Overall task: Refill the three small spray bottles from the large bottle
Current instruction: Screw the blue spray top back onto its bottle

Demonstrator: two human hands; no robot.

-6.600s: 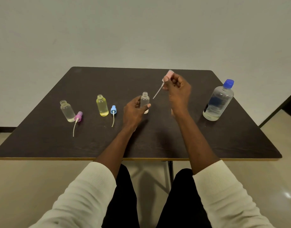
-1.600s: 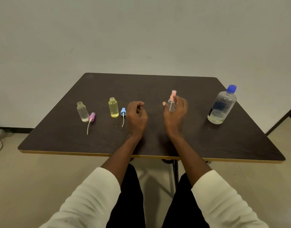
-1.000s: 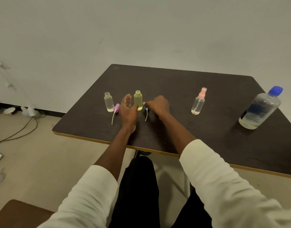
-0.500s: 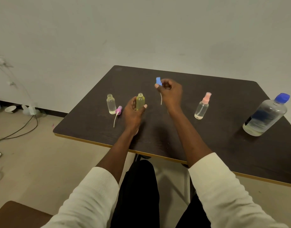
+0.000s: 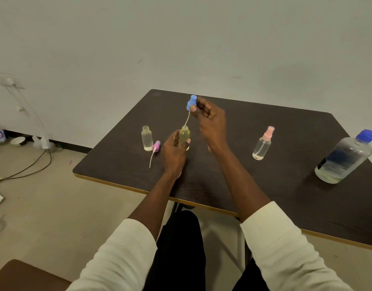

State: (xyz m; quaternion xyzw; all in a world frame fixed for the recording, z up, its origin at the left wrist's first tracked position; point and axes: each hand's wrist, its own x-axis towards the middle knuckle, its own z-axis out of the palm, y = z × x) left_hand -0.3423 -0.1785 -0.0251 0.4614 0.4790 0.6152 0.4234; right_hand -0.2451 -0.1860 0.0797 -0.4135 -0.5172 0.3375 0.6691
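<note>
I see a dark wood-grain table (image 5: pixel 264 185) with a pale edge strip, set against a plain white wall (image 5: pixel 180 38). My left hand (image 5: pixel 173 150) grips the yellow bottle (image 5: pixel 184 135) standing on the tabletop; my right hand (image 5: pixel 210 120) pinches the blue sprayer (image 5: pixel 191 102) above it, tube tip at the bottle's neck. A clear bottle (image 5: pixel 147 138) stands uncapped beside a pink sprayer (image 5: pixel 155 146). The capped bottle (image 5: pixel 262 143) and large bottle (image 5: pixel 344 158) stand to the right. Cables (image 5: pixel 23 171) trail across the beige floor.
</note>
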